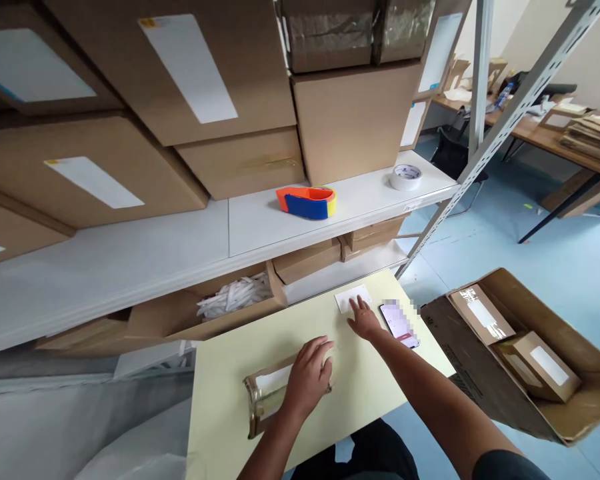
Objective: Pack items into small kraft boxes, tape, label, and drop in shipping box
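Note:
A small cardboard box wrapped in clear tape, with a white label on top, lies on the pale yellow table. My left hand is over the right end of this box, fingers curved and thumb apart; whether it presses on the box I cannot tell. Farther back, my right hand reaches to a white slip of paper, its spread fingertips at the near edge of the slip. Just right of that hand is a phone with its screen lit, partly blurred out.
A grey shelf behind the table holds large cartons, a tape dispenser and a tape roll. Below it, an open carton contains white strips. An open box with smaller parcels stands at the right.

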